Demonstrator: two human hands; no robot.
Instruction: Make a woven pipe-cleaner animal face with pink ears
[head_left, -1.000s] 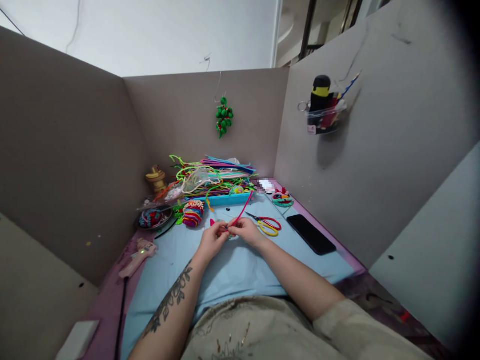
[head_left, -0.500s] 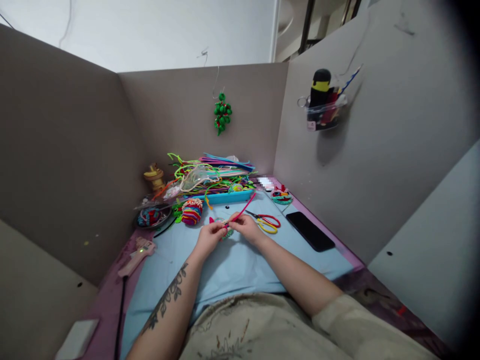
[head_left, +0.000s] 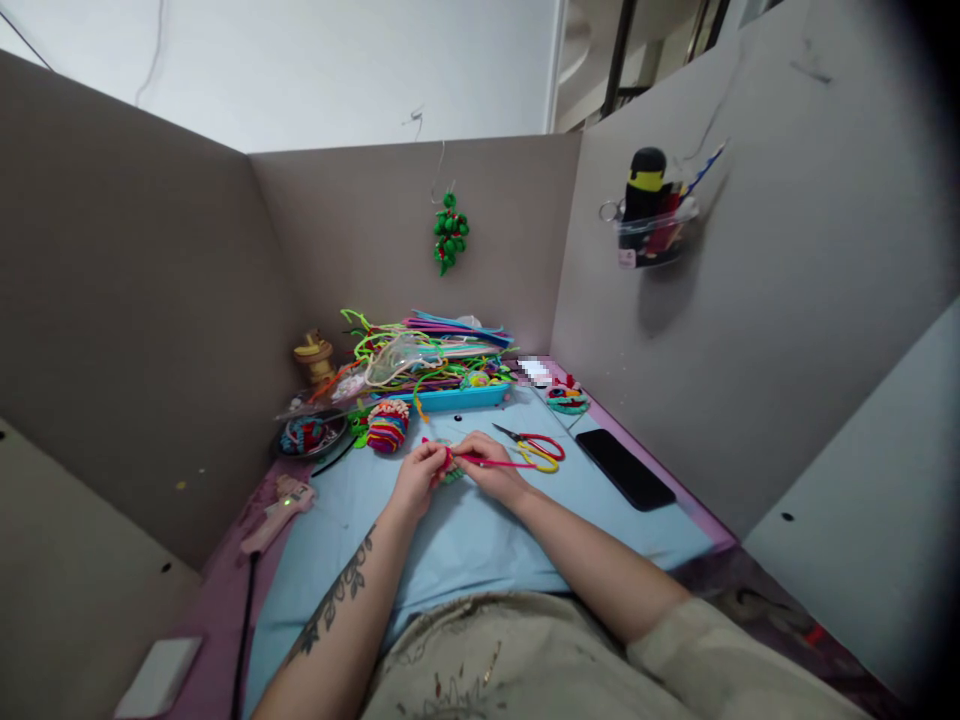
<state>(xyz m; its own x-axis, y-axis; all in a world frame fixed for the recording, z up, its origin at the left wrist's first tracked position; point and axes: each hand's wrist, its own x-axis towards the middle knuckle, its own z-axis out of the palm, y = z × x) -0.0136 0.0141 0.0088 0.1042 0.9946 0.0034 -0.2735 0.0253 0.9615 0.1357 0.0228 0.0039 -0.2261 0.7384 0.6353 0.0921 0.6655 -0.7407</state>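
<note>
Between my two hands is a bright pink pipe cleaner, its free end sticking out to the right across my right hand. My left hand is closed, its thumb and fingers pinching the pipe cleaner's left part, which looks bent into a small shape. My right hand pinches it close beside the left fingertips. A mint-green piece shows partly behind and below the fingers; whether a hand touches it I cannot tell. Just right of my right hand lie scissors with one red and one yellow handle.
Behind my hands stands a blue tray heaped with colourful pipe cleaners. A striped ball-like piece, a bowl and a pink glue gun sit leftward. A black phone lies at the right. Grey partitions enclose the table.
The pink pipe cleaner's free end has swung from pointing up and away to lying rightward over my right hand. Both hands stay close together. The whole view has shifted slightly.
</note>
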